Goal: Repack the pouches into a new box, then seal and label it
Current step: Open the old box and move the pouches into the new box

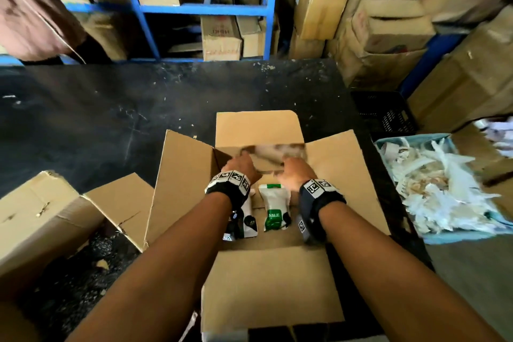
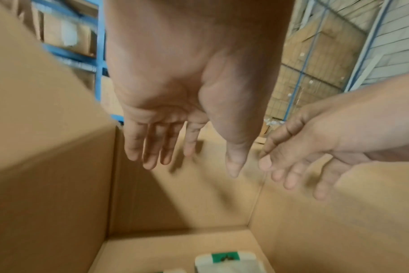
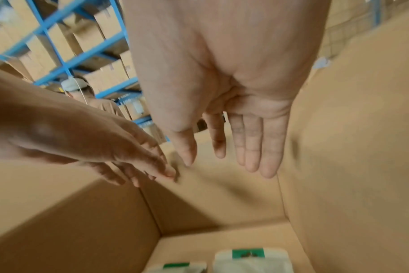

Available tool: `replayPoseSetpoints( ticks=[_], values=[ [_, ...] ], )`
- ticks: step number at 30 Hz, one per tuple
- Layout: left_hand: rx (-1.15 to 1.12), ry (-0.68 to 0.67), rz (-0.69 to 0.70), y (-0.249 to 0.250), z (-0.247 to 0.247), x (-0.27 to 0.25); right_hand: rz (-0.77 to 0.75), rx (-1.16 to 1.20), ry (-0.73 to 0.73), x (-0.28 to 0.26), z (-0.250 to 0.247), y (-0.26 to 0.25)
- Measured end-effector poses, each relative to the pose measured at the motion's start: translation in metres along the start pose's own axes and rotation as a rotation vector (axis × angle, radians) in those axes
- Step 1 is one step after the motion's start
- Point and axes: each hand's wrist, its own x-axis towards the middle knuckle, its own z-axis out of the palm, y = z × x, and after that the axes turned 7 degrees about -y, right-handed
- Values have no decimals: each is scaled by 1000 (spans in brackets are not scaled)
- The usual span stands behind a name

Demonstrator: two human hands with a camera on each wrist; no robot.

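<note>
Below your two palms, on the floor of the new box (image 1: 344, 169), the pouches (image 1: 274, 209) lie flat toward your body, their long axis running from you to the far wall, while your left hand (image 2: 175, 114) and right hand (image 3: 234, 114) both reach ahead to the far end with straight, spread fingers that hold nothing. Neither hand is clearly nearer, so I judge the next pouch must come from outside, maybe from the old box (image 1: 41, 219) on your left. Your wrists cover part of the left pouch, and the far inside of the box is blurred.
</note>
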Motion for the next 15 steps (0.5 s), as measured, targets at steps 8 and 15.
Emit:
replayPoseSetpoints(
  ticks=[8,15],
  values=[
    [52,146,141,64,-5,-84,-122,49,303,-109,-53,30],
    [86,174,324,151,88,-209,-9,92,448,-244,-43,178]
  ],
)
